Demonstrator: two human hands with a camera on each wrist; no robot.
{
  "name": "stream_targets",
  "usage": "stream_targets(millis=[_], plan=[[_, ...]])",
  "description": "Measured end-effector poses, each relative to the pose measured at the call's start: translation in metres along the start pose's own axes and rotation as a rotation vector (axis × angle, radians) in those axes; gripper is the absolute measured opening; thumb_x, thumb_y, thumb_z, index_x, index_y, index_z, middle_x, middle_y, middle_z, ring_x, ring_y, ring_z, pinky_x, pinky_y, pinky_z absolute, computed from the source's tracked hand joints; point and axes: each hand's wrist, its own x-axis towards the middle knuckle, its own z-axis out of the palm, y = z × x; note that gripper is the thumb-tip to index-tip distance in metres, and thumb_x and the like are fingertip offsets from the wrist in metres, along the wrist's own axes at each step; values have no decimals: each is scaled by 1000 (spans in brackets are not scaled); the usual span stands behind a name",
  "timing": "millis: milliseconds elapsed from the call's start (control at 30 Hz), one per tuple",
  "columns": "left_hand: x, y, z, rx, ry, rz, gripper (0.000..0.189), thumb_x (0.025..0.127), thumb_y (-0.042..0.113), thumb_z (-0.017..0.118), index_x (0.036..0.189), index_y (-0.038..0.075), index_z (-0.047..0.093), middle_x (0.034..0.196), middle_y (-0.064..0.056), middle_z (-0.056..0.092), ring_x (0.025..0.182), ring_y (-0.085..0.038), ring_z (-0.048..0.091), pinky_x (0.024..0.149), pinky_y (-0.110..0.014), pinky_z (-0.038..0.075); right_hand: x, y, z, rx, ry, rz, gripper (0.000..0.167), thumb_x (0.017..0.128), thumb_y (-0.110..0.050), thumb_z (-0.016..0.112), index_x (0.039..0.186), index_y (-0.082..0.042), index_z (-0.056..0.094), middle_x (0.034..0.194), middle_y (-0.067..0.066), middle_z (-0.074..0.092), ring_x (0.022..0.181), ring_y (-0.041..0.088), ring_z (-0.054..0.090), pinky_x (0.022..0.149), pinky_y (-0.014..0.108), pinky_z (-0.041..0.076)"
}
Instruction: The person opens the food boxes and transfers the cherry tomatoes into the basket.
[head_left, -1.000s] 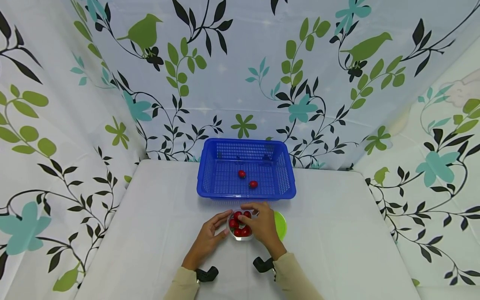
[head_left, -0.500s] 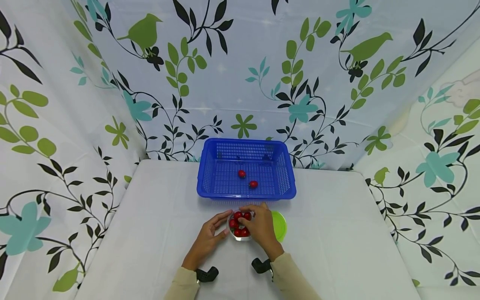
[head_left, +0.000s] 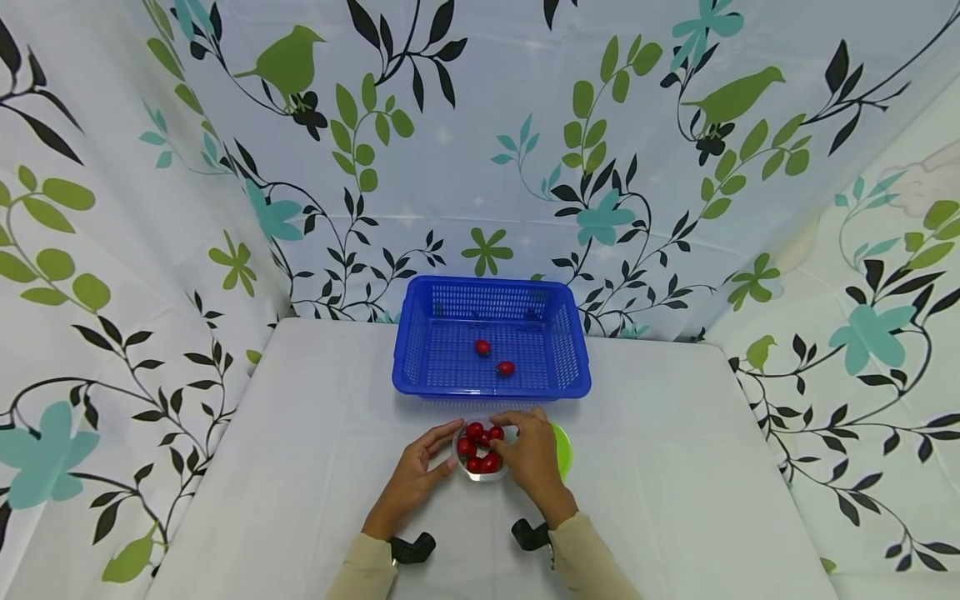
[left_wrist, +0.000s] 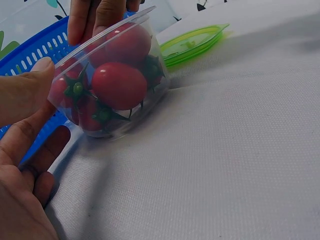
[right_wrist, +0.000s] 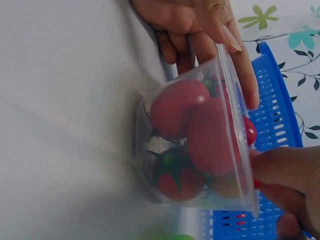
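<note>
A small clear plastic container [head_left: 487, 477] filled with red cherry tomatoes [left_wrist: 120, 86] stands on the white tabletop. My left hand [head_left: 415, 479] holds its left side, with the thumb [left_wrist: 37, 82] near the rim and the other fingers bent along the wall. From the right, my right hand [head_left: 531, 457] reaches over the opening. Its thumb and index finger pinch a tomato at the top, partly hidden by the fingers in the right wrist view. Beside the container, partly under my right hand, lies a green lid [head_left: 562, 450].
Just behind the container stands a blue plastic basket [head_left: 491, 390] with perforated walls. Two tomatoes, one farther back [head_left: 482, 347] and one nearer [head_left: 506, 368], lie in it. A patterned cloth [head_left: 480, 167] hangs behind the table and on both sides.
My right hand has shifted slightly right over the container, and its fingertips have moved a little at the tomatoes. The left hand stays at the container's side.
</note>
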Motion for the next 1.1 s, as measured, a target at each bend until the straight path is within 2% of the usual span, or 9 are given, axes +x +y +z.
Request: stream_targets(millis=[267,600,800,1000,1100], plan=[[0,-2,0,-3,-2,11,56,105,6,64,158,17,50,165,-6,49,157,-33,40,121,-12,31,3,2,-1,-63,-75,6,34,77,-3,93,106,-19,84,104,-2,82,89,11,49,78,27,48],[1,-5,-1,14,-2,7,56,105,8,66,158,17,49,166,-6,49,156,-31,42,122,-14,32,6,1,-2,-145,-115,-65,33,80,-1,89,109,-16,84,107,0,82,95,14,53,81,29,52],[1,-6,-2,32,-10,27,56,105,7,65,158,14,49,166,-8,49,155,-32,43,121,-12,33,5,1,-5,-81,-54,-78,29,80,-7,92,106,-16,84,105,-1,81,99,16,59,88,35,57],[1,-4,-2,32,-7,26,55,105,9,65,158,16,50,165,-7,50,155,-31,43,120,-11,32,6,2,-9,-21,1,-84,27,81,-16,95,106,-19,85,102,-3,80,93,15,60,79,31,55],[1,-4,-2,29,-7,25,54,106,8,64,157,16,50,165,-7,50,155,-31,43,120,-11,32,6,3,-11,59,16,-63,27,81,-18,94,106,-21,85,102,-4,79,92,15,63,79,32,55]])
